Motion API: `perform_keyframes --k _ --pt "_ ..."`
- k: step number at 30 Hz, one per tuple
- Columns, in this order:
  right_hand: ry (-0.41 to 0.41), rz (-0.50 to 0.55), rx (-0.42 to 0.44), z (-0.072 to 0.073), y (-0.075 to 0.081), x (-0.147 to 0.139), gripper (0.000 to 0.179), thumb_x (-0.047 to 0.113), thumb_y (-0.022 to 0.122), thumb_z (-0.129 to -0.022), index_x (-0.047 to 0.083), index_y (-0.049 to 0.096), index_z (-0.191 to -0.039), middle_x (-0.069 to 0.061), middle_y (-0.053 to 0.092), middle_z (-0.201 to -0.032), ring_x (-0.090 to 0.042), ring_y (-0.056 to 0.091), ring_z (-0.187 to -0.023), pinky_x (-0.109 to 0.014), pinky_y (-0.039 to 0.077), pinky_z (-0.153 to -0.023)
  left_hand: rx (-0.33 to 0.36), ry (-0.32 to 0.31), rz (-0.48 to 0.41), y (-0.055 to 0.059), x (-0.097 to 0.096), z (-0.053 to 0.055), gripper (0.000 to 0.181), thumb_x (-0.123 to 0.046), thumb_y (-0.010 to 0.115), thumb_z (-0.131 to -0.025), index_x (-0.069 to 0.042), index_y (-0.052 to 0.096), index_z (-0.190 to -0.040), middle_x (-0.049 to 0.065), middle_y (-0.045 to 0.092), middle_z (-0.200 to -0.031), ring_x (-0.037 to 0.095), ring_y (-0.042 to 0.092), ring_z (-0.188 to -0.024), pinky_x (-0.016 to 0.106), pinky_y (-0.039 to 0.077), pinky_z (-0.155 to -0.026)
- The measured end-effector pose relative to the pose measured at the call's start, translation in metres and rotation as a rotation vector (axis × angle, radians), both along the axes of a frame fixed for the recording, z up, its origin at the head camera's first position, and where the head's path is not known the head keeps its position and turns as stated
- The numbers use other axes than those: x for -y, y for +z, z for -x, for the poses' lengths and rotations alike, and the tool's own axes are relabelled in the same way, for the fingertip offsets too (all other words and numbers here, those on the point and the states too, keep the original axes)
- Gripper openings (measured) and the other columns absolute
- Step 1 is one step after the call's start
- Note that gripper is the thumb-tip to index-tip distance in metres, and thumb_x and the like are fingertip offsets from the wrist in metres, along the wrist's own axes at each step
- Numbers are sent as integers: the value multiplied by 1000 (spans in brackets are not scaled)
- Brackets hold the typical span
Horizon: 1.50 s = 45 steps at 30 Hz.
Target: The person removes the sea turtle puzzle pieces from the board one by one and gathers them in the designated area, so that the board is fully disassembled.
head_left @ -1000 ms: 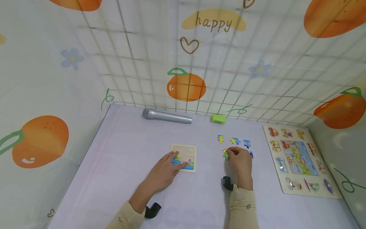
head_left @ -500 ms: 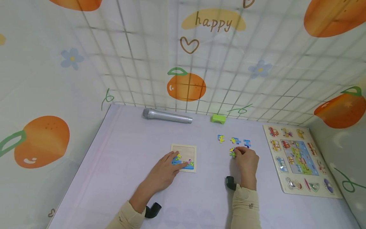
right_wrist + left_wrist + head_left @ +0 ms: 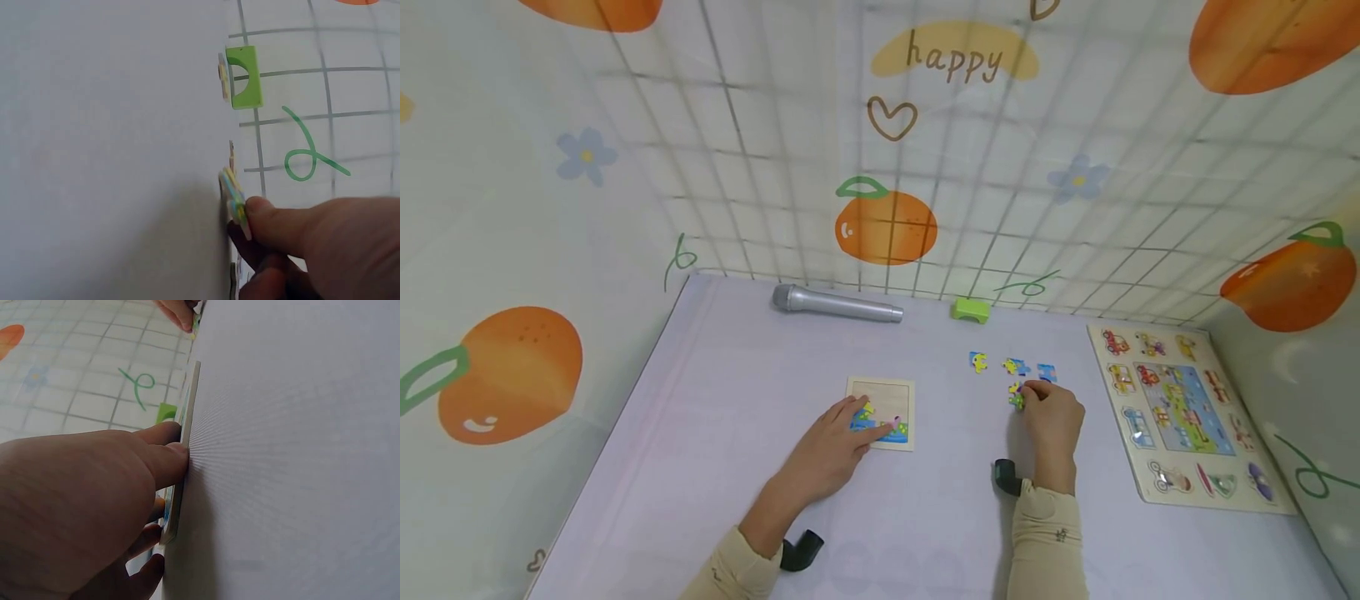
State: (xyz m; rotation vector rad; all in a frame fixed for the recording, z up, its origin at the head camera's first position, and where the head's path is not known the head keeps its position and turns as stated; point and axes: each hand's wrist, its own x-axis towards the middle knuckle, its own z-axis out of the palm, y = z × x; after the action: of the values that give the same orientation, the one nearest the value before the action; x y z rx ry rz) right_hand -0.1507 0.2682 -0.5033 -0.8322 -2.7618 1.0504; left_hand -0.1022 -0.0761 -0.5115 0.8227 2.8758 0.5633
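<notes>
My left hand (image 3: 827, 454) rests on a small square wooden jigsaw tray (image 3: 887, 395), its fingers laid out over the fitted pieces along the near side. In the left wrist view, fingertips touch the edge of this tray (image 3: 190, 406). My right hand (image 3: 1054, 429) pinches a green and yellow jigsaw piece (image 3: 1016, 398) between thumb and fingers, and the right wrist view shows that piece (image 3: 232, 195) tilted at the tabletop. Just beyond it lie loose jigsaw pieces: a blue-yellow one (image 3: 978, 362), another (image 3: 1017, 367) and a blue one (image 3: 1047, 372) partly behind the hand.
A silver toy microphone (image 3: 838, 304) and a green arched block (image 3: 972, 311) lie along the back by the patterned wall sheet. A large wooden picture puzzle board (image 3: 1157, 483) occupies the right side. Black curved pieces (image 3: 1006, 477) show at both wrists.
My right hand has slid a little to the right with the jigsaw piece, mostly in the first half second. The left hand stays in place on the tray.
</notes>
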Motion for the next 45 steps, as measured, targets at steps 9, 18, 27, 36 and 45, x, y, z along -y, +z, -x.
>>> perform_keyframes --k 9,18,27,36,45 --pt "-25 -11 -34 0 -2 0 29 21 64 -99 1 75 -116 -20 75 -107 -36 63 -103 -50 50 -88 15 3 4 -1 -1 0 44 -20 63 -102 -39 61 -142 16 40 -161 37 36 -150 50 36 -122" --pt "-36 -25 -49 0 -3 0 28 22 66 -98 1 76 -113 -20 75 -103 -36 63 -100 -49 49 -85 1 5 4 -3 0 1 45 -19 64 -102 -40 61 -141 15 40 -160 36 37 -150 48 35 -123" --pt "-45 -19 -48 0 -2 2 33 22 64 -98 -2 72 -119 -23 74 -108 -38 63 -105 -51 50 -91 10 6 -2 0 0 0 45 -19 64 -102 -39 61 -141 15 40 -160 36 36 -150 49 36 -122" --pt "-58 -14 -52 -2 -2 4 34 22 64 -98 -3 72 -121 -23 74 -109 -39 63 -107 -51 50 -92 20 9 -2 0 0 1 45 -19 63 -102 -40 60 -142 15 40 -161 36 36 -150 49 36 -123" --pt "-68 -5 -32 -1 1 5 33 21 64 -98 -3 71 -121 -23 73 -109 -38 63 -104 -50 52 -89 25 5 3 1 0 1 47 -19 63 -102 -40 59 -143 15 39 -161 37 35 -151 50 36 -123"
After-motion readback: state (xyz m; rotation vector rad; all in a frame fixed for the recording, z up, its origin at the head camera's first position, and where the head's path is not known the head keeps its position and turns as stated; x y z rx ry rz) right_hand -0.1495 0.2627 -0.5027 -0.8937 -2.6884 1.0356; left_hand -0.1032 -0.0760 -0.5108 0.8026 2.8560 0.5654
